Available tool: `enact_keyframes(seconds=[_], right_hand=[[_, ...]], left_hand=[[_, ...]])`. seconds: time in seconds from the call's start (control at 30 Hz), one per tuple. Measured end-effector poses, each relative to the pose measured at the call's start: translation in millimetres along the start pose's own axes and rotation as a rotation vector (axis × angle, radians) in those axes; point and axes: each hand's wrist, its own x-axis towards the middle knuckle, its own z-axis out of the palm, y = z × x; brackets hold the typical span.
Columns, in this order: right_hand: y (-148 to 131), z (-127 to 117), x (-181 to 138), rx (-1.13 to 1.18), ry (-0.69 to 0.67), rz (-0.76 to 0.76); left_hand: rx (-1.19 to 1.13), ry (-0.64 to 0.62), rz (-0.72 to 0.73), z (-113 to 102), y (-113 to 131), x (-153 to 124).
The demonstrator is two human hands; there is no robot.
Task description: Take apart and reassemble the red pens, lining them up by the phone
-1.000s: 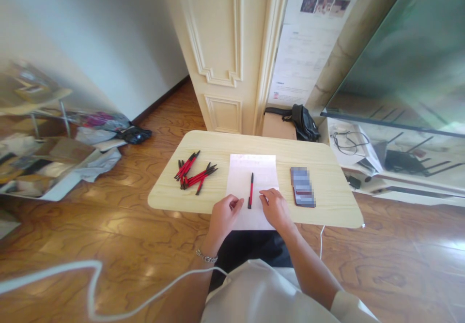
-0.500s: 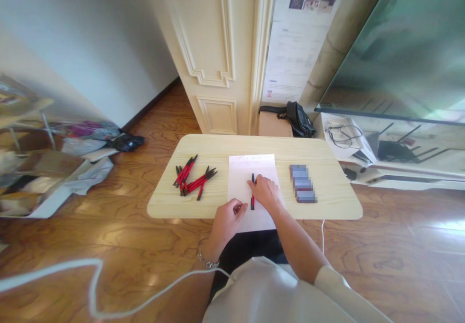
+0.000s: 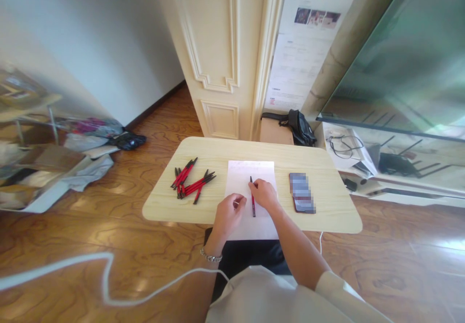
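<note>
A white sheet of paper (image 3: 240,180) lies on a small light-wood table (image 3: 214,151). On it a red and black pen (image 3: 253,206) points away from me. My right hand (image 3: 265,194) rests over the pen's upper half, its fingers curled onto the barrel. Just left of the pen, my left hand (image 3: 228,214) lies on the paper's left side with its fingers loosely curled, and it holds nothing that I can see. A heap of several red and black pens (image 3: 189,181) sits on the table's left part.
A phone (image 3: 302,192) lies on the table right of the paper. A white cable (image 3: 105,289) loops over the wooden floor at my left. Beyond the table stand a cream panelled door, a black bag (image 3: 300,125) and a low glass-fronted unit. Clutter fills the far left.
My right hand went from the paper's lower right up onto the pen and now grips its barrel. The left hand has hardly shifted. The camera's aim wandered slightly.
</note>
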Motion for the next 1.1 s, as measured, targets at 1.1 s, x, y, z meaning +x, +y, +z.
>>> enact_keyframes(seconds=[1.1], right_hand=[[-8,27,-6,1.225,-0.061,0.1]], left_hand=[[-1.146,-0.064,-0.382,53,16,-4]])
